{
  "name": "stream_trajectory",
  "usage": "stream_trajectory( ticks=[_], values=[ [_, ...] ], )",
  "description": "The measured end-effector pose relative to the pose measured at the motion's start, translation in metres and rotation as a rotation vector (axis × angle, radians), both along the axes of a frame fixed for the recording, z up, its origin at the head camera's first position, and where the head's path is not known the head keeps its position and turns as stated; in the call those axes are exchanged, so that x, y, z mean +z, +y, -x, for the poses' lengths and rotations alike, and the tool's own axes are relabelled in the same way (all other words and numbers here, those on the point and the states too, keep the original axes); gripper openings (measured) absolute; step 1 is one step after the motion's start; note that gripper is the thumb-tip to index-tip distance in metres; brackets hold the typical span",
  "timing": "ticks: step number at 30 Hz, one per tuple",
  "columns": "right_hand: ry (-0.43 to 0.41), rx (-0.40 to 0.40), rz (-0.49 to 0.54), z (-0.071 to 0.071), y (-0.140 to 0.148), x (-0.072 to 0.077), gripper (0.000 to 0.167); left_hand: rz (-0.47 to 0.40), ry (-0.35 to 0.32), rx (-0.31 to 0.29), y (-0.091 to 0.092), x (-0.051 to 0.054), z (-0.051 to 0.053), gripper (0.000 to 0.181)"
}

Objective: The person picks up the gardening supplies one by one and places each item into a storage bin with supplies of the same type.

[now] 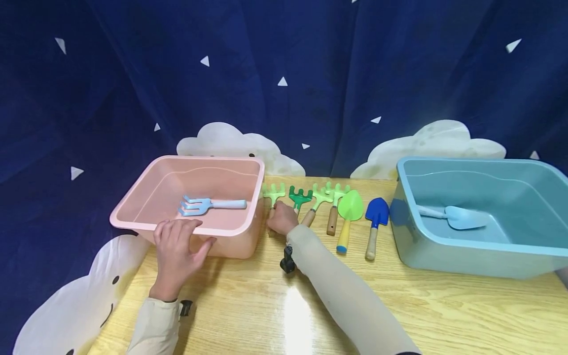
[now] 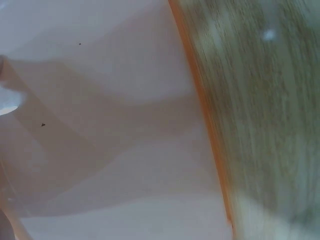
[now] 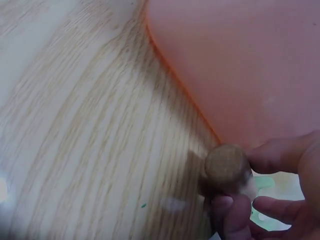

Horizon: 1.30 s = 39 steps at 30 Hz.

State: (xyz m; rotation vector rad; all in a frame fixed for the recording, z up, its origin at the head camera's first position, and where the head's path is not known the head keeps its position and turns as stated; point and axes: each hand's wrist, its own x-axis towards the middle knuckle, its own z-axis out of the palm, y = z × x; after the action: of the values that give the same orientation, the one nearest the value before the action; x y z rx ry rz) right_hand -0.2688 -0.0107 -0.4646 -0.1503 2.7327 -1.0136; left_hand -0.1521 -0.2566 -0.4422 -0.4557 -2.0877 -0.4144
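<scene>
My right hand (image 1: pixel 283 218) pinches the wooden handle (image 3: pixel 226 165) of a light green toy hand rake (image 1: pixel 273 192). In the right wrist view, thumb and fingertips lie on either side of the handle's round end, close beside the pink basin (image 1: pixel 248 244). My left hand (image 1: pixel 177 246) holds that basin's near rim, fingers over the edge and thumb outside. A light blue toy rake (image 1: pixel 199 205) lies inside the basin. Right of my right hand lie a dark green rake (image 1: pixel 300 196), two light green rakes (image 1: pixel 323 195) (image 1: pixel 338 192), a lime trowel (image 1: pixel 350 207) and a blue trowel (image 1: pixel 377 213).
On the right stands a blue basin (image 1: pixel 470 254) with a light blue scoop (image 1: pixel 466 218) inside. Both basins and the tools rest on a wooden table (image 1: pixel 248 315). A dark blue curtain (image 1: pixel 248 59) with cloud shapes hangs behind and at the left.
</scene>
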Motion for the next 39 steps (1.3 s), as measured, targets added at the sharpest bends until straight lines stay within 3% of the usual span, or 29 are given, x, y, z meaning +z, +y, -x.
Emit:
stream_trajectory(
  ticks=[13,17,22,32,39],
  values=[
    [-0.123,-0.028,0.193,0.0,0.008,0.001,0.044,0.002,-0.01,0.005,0.001,0.001,0.0,0.048],
    [-0.224,-0.055,0.35,-0.001,0.012,0.0,0.048,0.005,-0.01,0.009,0.001,0.001,0.001,0.048],
    [-0.381,-0.075,0.561,-0.002,0.021,-0.001,0.064,0.007,-0.013,0.007,0.001,0.0,0.001,0.049],
    [-0.513,-0.059,0.762,0.001,0.035,-0.009,0.053,0.009,-0.01,0.004,0.002,0.001,0.001,0.048],
    [-0.552,-0.027,0.85,-0.001,0.039,-0.009,0.065,0.005,-0.008,0.009,0.002,0.001,0.0,0.048]
  ],
)
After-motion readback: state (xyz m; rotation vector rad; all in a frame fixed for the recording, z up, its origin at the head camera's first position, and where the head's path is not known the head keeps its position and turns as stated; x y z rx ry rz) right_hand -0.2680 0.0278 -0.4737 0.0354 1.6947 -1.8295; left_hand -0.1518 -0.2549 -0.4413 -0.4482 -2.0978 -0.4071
